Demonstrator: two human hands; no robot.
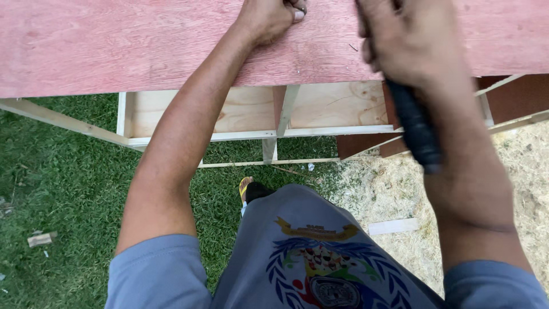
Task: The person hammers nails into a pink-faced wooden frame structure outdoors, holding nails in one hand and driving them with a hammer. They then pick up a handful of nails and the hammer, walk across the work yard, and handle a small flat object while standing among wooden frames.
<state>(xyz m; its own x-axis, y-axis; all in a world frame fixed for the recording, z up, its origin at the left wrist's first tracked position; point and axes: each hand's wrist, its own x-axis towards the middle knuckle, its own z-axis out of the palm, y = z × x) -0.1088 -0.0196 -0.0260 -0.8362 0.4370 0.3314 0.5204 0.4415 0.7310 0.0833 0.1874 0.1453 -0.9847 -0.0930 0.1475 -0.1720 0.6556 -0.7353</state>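
Head view: a reddish-pink plywood sheet (143, 46) lies flat across a pale wooden frame of open compartments (251, 117). The left hand (269, 17) rests on the sheet near its far side, fingers curled into a pinch; whether a nail sits between them I cannot tell. The right hand (409, 40), blurred, is closed round a dark-handled tool (414, 129) above the sheet's near edge. No driven fasteners show on the sheet, so fixing looks barely begun. The compartments beneath the sheet appear empty, grass (63, 183) showing below.
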